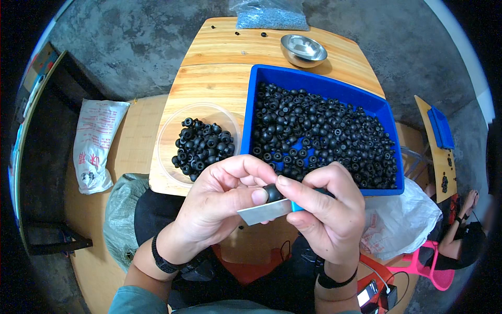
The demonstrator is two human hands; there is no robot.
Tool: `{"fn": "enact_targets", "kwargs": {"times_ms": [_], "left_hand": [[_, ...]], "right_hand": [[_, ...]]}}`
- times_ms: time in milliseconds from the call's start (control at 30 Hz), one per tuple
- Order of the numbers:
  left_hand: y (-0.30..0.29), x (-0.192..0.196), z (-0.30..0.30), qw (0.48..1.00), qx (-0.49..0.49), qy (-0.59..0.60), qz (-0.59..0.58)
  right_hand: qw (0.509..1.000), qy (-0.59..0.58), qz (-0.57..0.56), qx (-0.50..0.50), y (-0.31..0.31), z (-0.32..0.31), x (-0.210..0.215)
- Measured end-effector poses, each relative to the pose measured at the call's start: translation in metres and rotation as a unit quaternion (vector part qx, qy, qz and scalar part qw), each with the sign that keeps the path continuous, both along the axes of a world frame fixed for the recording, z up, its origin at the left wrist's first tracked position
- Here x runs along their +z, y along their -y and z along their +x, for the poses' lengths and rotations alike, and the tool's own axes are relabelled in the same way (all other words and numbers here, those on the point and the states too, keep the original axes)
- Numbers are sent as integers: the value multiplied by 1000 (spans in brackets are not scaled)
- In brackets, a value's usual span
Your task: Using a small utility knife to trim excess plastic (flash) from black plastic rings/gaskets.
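Note:
My left hand pinches a small round black part between thumb and fingers, above the table's near edge. In my right hand is a knife with a flat, broad blade and a blue handle. Its blade lies against or just beside the black part; I cannot tell if it touches. Beyond my hands stands a blue bin with many similar black parts, hollow at one end. Left of it, a clear round tub holds a smaller heap of black pieces.
A steel bowl and a clear bag of small pale pieces are at the wooden table's far end. Beside the table lie a white printed sack and a white plastic bag. Another person is at the right.

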State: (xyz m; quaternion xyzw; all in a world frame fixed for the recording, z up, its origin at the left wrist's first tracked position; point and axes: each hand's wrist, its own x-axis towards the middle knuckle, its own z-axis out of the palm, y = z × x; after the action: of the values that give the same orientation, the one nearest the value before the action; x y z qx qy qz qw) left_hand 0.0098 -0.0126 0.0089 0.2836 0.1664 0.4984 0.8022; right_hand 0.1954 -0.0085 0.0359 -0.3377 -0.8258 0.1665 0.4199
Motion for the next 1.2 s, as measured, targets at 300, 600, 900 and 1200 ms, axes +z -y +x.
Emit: {"fn": "enact_targets", "kwargs": {"times_ms": [300,600,900,1200], "left_hand": [[0,-1,1,1000,2,3,7],[-1,-2,1,1000,13,-19,12],[-27,3,-43,852,286,-423,115],[23,32,5,797,81,-478,361]], "right_hand": [[1000,0,28,3,-5,0,-5],[1000,4,26,-8,-5,1,-5],[935,-271,-161,-161,-23,32,-28],[850,-394,-258,-236,-48,76,-34]]}}
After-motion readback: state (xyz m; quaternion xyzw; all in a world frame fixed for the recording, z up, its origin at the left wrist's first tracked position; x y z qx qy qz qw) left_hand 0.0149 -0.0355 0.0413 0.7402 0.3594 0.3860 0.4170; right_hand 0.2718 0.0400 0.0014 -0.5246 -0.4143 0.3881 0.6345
